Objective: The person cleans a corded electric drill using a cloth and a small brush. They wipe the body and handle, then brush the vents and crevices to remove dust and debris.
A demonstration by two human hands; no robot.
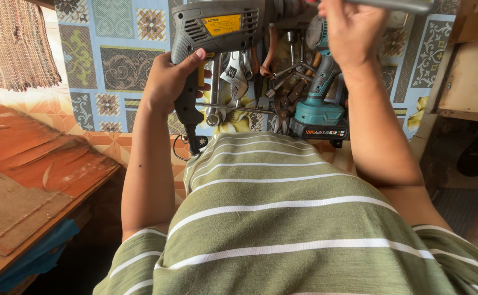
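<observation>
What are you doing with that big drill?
A person in a green striped shirt holds a grey corded drill by its handle with the left hand. The right hand is up at the drill's front end. Below lie a teal cordless drill, wrenches and pliers on a patterned sheet.

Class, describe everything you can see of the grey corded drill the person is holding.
The grey corded drill has a dark plastic body with vent slots and a yellow label. It is held level above the tools. The left hand grips its pistol handle, from which a black cord hangs; the right hand is at the chuck end, which is hidden.
</observation>
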